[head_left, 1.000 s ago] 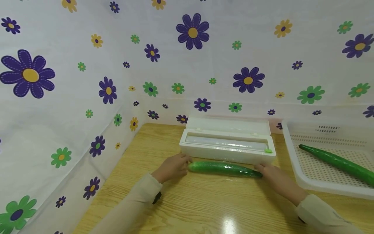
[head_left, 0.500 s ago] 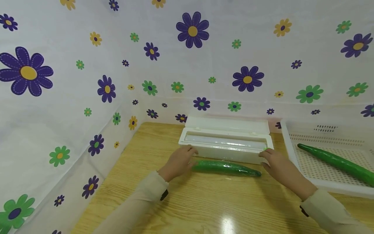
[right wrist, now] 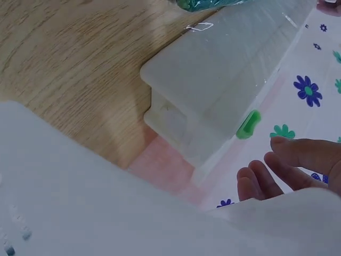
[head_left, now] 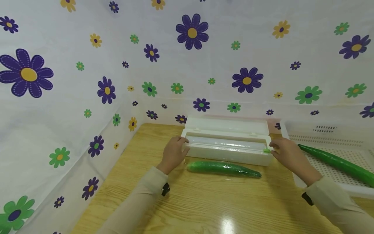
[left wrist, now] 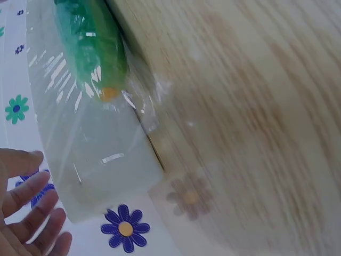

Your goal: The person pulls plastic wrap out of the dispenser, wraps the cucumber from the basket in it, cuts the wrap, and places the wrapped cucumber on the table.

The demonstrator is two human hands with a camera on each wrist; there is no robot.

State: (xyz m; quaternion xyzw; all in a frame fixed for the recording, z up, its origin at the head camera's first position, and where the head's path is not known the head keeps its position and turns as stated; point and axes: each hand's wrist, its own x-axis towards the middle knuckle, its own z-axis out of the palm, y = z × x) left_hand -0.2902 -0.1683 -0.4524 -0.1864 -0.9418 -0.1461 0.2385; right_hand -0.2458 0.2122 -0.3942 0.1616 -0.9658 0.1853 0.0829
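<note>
Low on the wood-grained table [head_left: 210, 201], a cucumber [head_left: 223, 169] lies in clear film, just in front of a long white box [head_left: 228, 156]. Both hands are open, fingers loosely bent: the left hand [head_left: 173, 154] is at the box's left end, the right hand [head_left: 290, 157] at its right, just beside a small green slider [head_left: 267, 150]. Whether the left fingertips touch the box, I can't tell. Inside the box sits a roll of clear film [head_left: 225, 142], and its lid [head_left: 226, 125] stands open at the back. Off to the right, a white perforated basket [head_left: 344, 147] holds another cucumber [head_left: 336, 163]. Flower-printed cloth [head_left: 216, 61] hangs behind everything.
</note>
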